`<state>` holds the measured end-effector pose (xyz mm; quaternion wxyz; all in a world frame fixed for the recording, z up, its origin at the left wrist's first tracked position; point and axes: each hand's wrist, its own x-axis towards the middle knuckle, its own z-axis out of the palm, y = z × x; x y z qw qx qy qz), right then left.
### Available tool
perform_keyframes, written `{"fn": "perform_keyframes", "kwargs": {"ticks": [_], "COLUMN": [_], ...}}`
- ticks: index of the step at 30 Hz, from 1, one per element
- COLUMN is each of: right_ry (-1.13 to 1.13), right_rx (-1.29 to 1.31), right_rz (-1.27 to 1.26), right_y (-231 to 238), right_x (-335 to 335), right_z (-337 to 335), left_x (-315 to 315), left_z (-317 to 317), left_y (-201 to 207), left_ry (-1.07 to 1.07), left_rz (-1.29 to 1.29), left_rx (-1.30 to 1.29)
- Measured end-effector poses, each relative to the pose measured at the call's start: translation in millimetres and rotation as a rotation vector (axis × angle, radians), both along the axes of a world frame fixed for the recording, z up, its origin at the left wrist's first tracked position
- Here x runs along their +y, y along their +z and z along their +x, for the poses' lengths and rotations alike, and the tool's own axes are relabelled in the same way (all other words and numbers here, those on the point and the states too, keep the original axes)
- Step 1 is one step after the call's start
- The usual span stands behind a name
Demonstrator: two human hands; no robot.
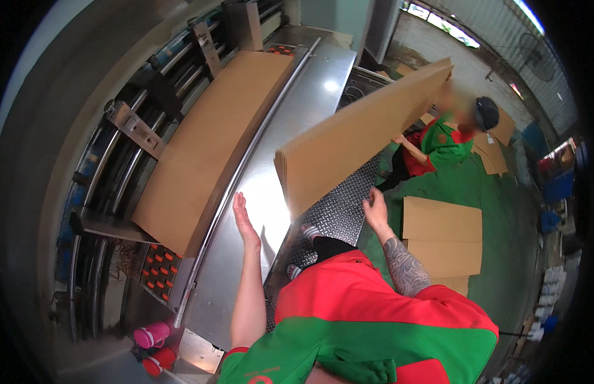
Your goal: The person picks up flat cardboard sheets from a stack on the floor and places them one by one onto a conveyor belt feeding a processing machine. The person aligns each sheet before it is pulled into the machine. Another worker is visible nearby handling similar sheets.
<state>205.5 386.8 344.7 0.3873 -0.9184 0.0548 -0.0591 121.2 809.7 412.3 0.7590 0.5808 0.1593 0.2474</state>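
Observation:
A thick bundle of flat brown cardboard sheets [361,137] slants on edge ahead of me, its near end above the checkered step. A co-worker in a green and red shirt [449,144] has a hand on the bundle's far part. My left hand [245,219] is raised over the steel table [210,291], fingers stretched out, left of the bundle's near end and apart from it. To the right of the bundle, my right hand [375,210] is loosely bent with thumb and fingers apart. Nothing shows in either hand.
On the left, a cardboard stack [213,141] lies in a machine with metal rollers and brackets [133,128], behind a long metal rail [242,176]. Cardboard sheets [443,230] rest on the green floor at right. Pink [153,334] and red [160,361] containers stand at lower left.

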Motion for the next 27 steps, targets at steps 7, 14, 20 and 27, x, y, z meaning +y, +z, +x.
{"fn": "perform_keyframes", "kwargs": {"ticks": [7, 14, 20, 27], "right_ry": [0.061, 0.698, 1.271, 1.707], "right_rx": [-0.535, -0.355, -0.444, -0.447], "right_rz": [-0.158, -0.628, -0.720, -0.546], "right_y": [152.5, 276.7, 304.5, 265.6], "right_x": [43.8, 46.5, 119.4, 248.7], "right_z": [124.2, 160.7, 233.8, 217.3], "left_x": [-54.1, -46.4, -10.1, 33.9], "left_z": [-27.6, -79.8, -132.0, -259.4], "left_y": [25.7, 36.2, 28.4, -0.6], "left_ry": [0.115, 0.467, 0.766, 1.003], "left_rz": [-0.147, -0.256, -0.226, -0.111], "left_rx": [-0.053, -0.151, -0.114, -0.177]}}
